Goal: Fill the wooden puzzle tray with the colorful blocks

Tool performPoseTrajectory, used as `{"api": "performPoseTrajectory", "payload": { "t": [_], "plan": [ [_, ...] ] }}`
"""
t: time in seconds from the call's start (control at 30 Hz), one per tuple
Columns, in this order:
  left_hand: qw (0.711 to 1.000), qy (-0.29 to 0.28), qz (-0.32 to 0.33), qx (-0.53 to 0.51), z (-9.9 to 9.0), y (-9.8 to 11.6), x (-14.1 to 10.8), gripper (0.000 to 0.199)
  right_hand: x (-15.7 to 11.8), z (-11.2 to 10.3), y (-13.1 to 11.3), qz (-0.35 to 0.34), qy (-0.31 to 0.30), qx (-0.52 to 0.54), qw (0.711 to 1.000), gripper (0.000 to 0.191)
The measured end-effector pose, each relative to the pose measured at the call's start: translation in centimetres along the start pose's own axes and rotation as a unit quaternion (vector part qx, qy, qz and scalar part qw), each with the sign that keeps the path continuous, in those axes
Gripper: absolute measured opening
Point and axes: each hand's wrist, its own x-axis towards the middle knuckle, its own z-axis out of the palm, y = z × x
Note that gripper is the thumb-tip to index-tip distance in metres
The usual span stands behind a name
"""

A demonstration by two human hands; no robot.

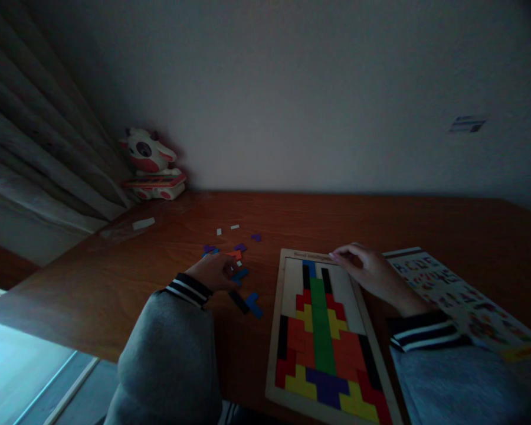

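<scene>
One pale wall (314,106) stands behind one brown table (402,221). On the tabletop, one framed puzzle board (274,348) lies between the two hands, to the right of the left hand and with the right hand at its far end. Inside the frame I count one green strip (321,324), one purple patch (327,386), two orange areas, four yellow patches, four red ones and four black bars. One printed sheet (451,289) lies beyond the board's right side, partly behind the right sleeve. One cow-like toy (153,165) sits at the far left.

The right hand (334,255) has thumb and fingers brought together at the frame's far edge; whether they pinch anything, I cannot tell. The left hand (230,273) is curled over the loose pieces, its grasp hidden too. Around it show three purple pieces (256,237), one black bar (238,302), one orange piece (235,255), at least two blue pieces (254,305) and three small white ones (219,232).
</scene>
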Motion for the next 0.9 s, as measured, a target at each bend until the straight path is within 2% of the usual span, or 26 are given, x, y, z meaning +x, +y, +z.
{"api": "performPoseTrajectory", "payload": {
  "t": [0.13, 0.23, 0.3, 0.4, 0.5, 0.57, 0.67, 0.73, 0.8, 0.9],
  "plan": [
    [1.000, -0.014, 0.001, -0.013, -0.1, -0.9, 0.1, 0.025, 0.0, -0.1, -0.5, 0.001, -0.002, 0.003, 1.000, 0.033],
    [0.999, 0.000, 0.033, -0.030, 0.0, -0.7, 0.4, 0.020, 0.0, -0.1, -1.5, 0.003, 0.001, 0.015, 1.000, 0.034],
    [0.996, 0.047, 0.065, -0.038, 0.4, 0.3, 0.6, 0.018, 0.0, 0.0, -2.3, 0.010, -0.005, 0.031, 0.999, 0.035],
    [0.977, 0.157, 0.130, -0.064, 1.3, 3.1, 1.0, 0.014, -0.2, 0.4, -3.9, 0.029, -0.041, 0.082, 0.995, 0.038],
    [0.933, 0.252, 0.234, -0.107, 3.0, 6.3, 1.4, 0.014, -0.5, 1.0, -5.7, 0.043, -0.090, 0.148, 0.984, 0.038],
    [0.900, 0.304, 0.297, -0.094, 4.3, 8.0, 1.8, 0.018, -0.6, 1.5, -6.7, 0.053, -0.119, 0.186, 0.974, 0.036],
    [0.882, 0.337, 0.323, -0.059, 6.0, 9.5, 2.4, 0.021, -0.6, 2.6, -7.3, 0.052, -0.142, 0.281, 0.948, 0.034],
    [0.878, 0.355, 0.316, -0.060, 6.7, 9.9, 2.7, 0.021, -0.5, 3.3, -7.1, 0.059, -0.142, 0.329, 0.932, 0.042],
    [0.872, 0.369, 0.316, -0.066, 7.0, 10.2, 3.0, 0.021, -0.5, 3.7, -6.6, 0.073, -0.128, 0.350, 0.925, 0.046],
    [0.863, 0.385, 0.321, -0.071, 6.9, 10.6, 3.1, 0.022, -0.4, 3.5, -5.8, 0.079, -0.100, 0.365, 0.922, 0.040]
  ]
}}
